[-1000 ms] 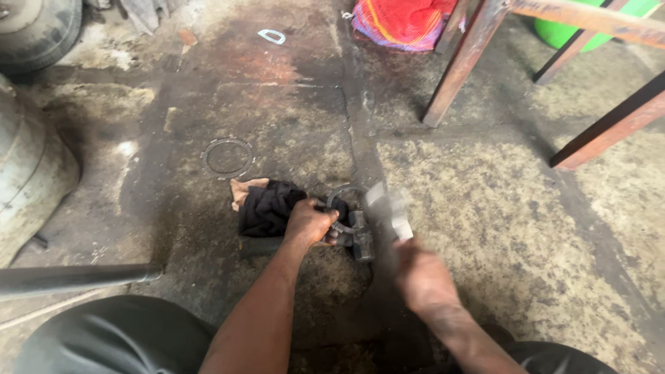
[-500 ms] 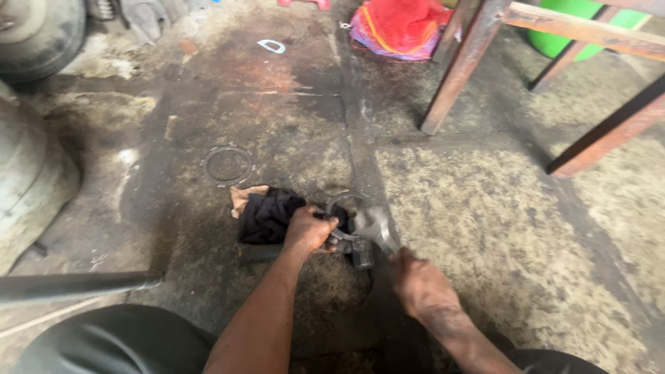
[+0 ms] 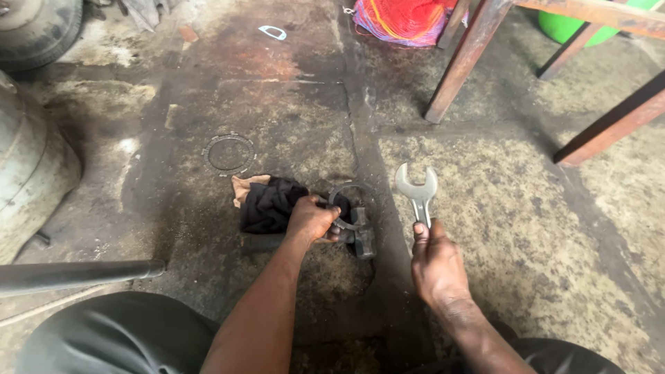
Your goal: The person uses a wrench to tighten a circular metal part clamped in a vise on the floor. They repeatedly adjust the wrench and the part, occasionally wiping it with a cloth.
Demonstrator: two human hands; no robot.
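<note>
Left hand (image 3: 312,220) fist-closed on dark greasy ring-shaped metal clamp part (image 3: 352,220), beside crumpled black cloth (image 3: 269,205). Right hand (image 3: 435,262) wrapped round dull steel open-end spanner (image 3: 417,188), forked head up, over rough stained concrete floor (image 3: 526,228).

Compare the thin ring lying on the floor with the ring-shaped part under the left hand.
The thin ring lies flat and untouched on the stained floor; the ring-shaped part is gripped by the left hand. The thin ring is slim like wire; the ring-shaped part looks thicker and joins a dark block. Both are round, dark and grimy.
</note>
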